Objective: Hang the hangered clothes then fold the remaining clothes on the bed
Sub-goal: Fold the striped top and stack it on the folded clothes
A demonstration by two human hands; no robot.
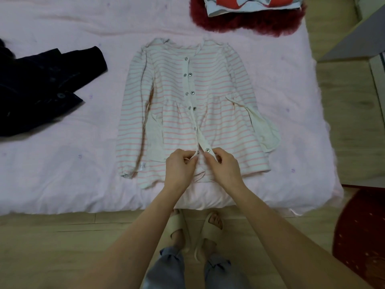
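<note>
Pink bed (62, 174) holds one striped top (218, 122), one dark garment (37, 90).

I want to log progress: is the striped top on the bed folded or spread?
Spread. The striped top lies flat, front up, sleeves along its sides; both hands pinch its lowest snaps.

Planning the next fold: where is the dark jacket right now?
In the head view, the dark jacket lies crumpled on the pink bed at the left edge, left of the striped top.
</note>
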